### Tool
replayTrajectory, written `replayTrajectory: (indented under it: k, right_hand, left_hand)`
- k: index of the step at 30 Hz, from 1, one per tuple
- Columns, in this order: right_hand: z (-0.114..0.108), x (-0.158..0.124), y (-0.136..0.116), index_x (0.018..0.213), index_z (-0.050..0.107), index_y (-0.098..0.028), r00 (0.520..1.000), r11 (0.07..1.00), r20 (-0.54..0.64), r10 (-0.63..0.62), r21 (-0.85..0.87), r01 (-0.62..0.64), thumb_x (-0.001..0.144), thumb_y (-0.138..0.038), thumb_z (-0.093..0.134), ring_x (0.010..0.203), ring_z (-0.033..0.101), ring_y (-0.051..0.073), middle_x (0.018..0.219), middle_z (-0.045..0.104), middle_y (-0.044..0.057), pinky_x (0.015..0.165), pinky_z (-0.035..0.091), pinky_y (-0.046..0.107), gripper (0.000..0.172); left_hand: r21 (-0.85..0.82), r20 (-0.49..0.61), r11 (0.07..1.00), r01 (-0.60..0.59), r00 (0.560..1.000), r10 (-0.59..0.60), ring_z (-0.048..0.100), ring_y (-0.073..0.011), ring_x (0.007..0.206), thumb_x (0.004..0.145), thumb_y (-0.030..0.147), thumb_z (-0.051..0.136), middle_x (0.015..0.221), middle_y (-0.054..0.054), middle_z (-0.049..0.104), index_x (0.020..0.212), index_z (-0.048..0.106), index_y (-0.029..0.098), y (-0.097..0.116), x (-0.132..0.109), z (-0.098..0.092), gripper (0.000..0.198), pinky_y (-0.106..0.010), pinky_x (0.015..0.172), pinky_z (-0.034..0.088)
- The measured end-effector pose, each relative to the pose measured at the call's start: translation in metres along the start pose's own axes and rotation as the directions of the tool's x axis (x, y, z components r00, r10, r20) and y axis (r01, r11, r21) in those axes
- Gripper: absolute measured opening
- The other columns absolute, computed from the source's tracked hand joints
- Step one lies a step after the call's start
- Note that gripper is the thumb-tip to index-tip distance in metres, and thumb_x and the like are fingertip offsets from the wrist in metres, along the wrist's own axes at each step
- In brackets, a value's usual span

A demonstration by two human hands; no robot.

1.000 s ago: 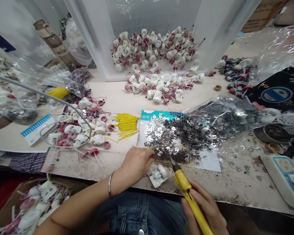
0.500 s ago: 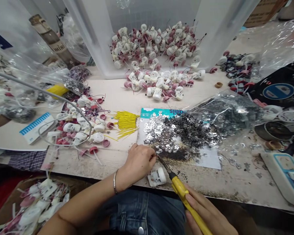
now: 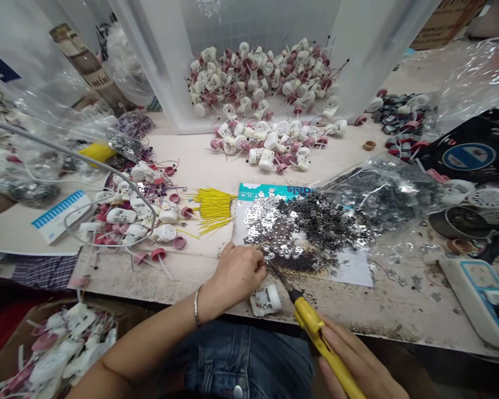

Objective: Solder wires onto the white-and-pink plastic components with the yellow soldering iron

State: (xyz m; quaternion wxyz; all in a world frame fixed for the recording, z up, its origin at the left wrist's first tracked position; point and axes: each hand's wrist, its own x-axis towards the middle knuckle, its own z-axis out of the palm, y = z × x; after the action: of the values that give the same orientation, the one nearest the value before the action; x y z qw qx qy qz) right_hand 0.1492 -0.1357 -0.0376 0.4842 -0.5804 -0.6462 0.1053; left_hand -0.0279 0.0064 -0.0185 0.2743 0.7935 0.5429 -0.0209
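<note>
My right hand is wrapped around a yellow electric screwdriver with a black nose. Its long thin bit slants up and left to the fingertips of my left hand. Those fingers are pinched closed at the edge of the small metal plates; what they hold, if anything, is hidden. Just below them, a white plastic housing lies on its side near the table's front edge. Shiny flat metal plates and a heap of small dark screws spread over a printed sheet.
Yellow wires lie left of the sheet. White and pink assemblies fill a translucent bin at the back and a box at lower left. A clear bag and a white-blue power strip are on the right.
My right hand and the screwdriver have shifted slightly right and down. My left hand stays almost in place, fingers still pinched. The white housing has hardly moved.
</note>
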Motion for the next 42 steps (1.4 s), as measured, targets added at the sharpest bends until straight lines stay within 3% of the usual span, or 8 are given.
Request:
replayTrajectory:
  k: [3, 10, 17, 22, 26, 31, 37, 42]
  right_hand:
    - [0.011, -0.002, 0.007, 0.117, 0.062, -0.017, 0.995, 0.994, -0.003, -0.103, 0.035, 0.103, 0.078, -0.003, 0.062, 0.103, 0.068, 0.021, 0.122, 0.064, 0.008, 0.080, 0.061, 0.029, 0.041]
    - [0.066, 0.001, 0.008, 0.085, 0.063, -0.017, 0.987, 0.983, 0.008, -0.162, 0.088, 0.160, 0.080, -0.002, 0.063, 0.107, 0.064, 0.015, 0.136, 0.047, 0.007, 0.082, 0.061, 0.023, 0.016]
    - [0.037, 0.017, 0.059, 0.122, 0.059, -0.026, 0.958, 0.956, -0.004, -0.286, -0.069, 0.285, 0.081, -0.003, 0.064, 0.122, 0.057, 0.022, 0.146, 0.041, 0.004, 0.093, 0.058, 0.029, 0.047]
    - [0.022, 0.030, 0.092, 0.136, 0.047, -0.031, 0.933, 0.942, 0.215, -0.289, -0.110, 0.317, 0.084, 0.002, 0.055, 0.137, 0.041, 0.026, 0.154, 0.029, 0.002, 0.108, 0.047, 0.037, 0.062]
    - [0.030, 0.025, 0.089, 0.128, 0.054, -0.031, 0.936, 0.958, 0.206, -0.285, 0.020, 0.287, 0.085, -0.004, 0.058, 0.131, 0.049, 0.025, 0.148, 0.040, 0.003, 0.102, 0.053, 0.036, 0.051]
    - [0.052, 0.026, 0.076, 0.117, 0.061, -0.029, 0.937, 0.971, 0.263, -0.231, 0.118, 0.207, 0.089, -0.017, 0.058, 0.120, 0.059, 0.021, 0.135, 0.055, 0.003, 0.095, 0.057, 0.032, 0.031]
    - [0.044, 0.033, 0.053, 0.096, 0.068, -0.023, 0.970, 0.971, -0.036, -0.239, 0.014, 0.239, 0.081, -0.006, 0.064, 0.111, 0.064, 0.019, 0.136, 0.054, 0.003, 0.087, 0.061, 0.029, 0.023]
    - [0.032, 0.022, 0.030, 0.073, 0.064, -0.018, 0.968, 0.995, -0.233, -0.095, -0.039, 0.088, 0.070, 0.002, 0.071, 0.094, 0.070, 0.016, 0.121, 0.064, 0.003, 0.073, 0.062, 0.024, 0.021]
  left_hand:
    - [0.005, 0.014, 1.000, 0.007, 1.000, -0.007, 0.066, -0.0214, 0.074, 0.082, 0.019, 0.055, 0.073, -0.003, 0.072, 0.073, 0.069, 0.019, 0.001, 0.001, 0.000, 0.017, -0.036, 0.077, 0.041]
    - [0.015, 0.035, 0.999, 0.035, 0.999, -0.036, 0.065, -0.0203, 0.069, 0.084, 0.020, 0.056, 0.071, -0.003, 0.071, 0.074, 0.068, 0.019, 0.000, -0.006, -0.010, 0.016, -0.030, 0.067, 0.040]
    - [0.013, 0.100, 1.000, -0.005, 0.995, 0.004, 0.064, -0.0189, 0.071, 0.083, 0.019, 0.058, 0.074, -0.003, 0.071, 0.075, 0.071, 0.020, -0.015, -0.014, -0.010, 0.015, -0.026, 0.061, 0.038]
    - [0.016, 0.069, 0.999, -0.040, 0.997, 0.039, 0.064, -0.0204, 0.078, 0.089, 0.026, 0.057, 0.079, -0.005, 0.069, 0.080, 0.073, 0.019, -0.014, -0.020, -0.012, 0.020, -0.029, 0.069, 0.043]
    - [0.049, -0.010, 0.998, 0.025, 1.000, -0.025, 0.064, -0.0212, 0.083, 0.092, 0.026, 0.054, 0.086, -0.006, 0.070, 0.088, 0.073, 0.018, -0.025, -0.020, -0.023, 0.021, -0.031, 0.074, 0.045]
    - [0.253, -0.292, 0.941, 0.223, 0.945, -0.145, 0.061, -0.0282, 0.094, 0.093, 0.023, 0.052, 0.095, -0.011, 0.070, 0.094, 0.071, 0.015, -0.051, 0.003, -0.030, 0.022, -0.040, 0.081, 0.042]
    - [0.254, -0.415, 0.948, 0.192, 0.907, -0.073, 0.057, -0.0281, 0.094, 0.091, 0.020, 0.054, 0.092, -0.010, 0.068, 0.087, 0.071, 0.018, -0.069, 0.020, -0.024, 0.018, -0.043, 0.083, 0.038]
    - [0.147, -0.627, 0.988, -0.038, 0.770, 0.122, 0.055, -0.0267, 0.104, 0.089, 0.014, 0.054, 0.105, -0.010, 0.066, 0.081, 0.068, 0.018, -0.067, 0.013, -0.025, 0.017, -0.045, 0.091, 0.041]
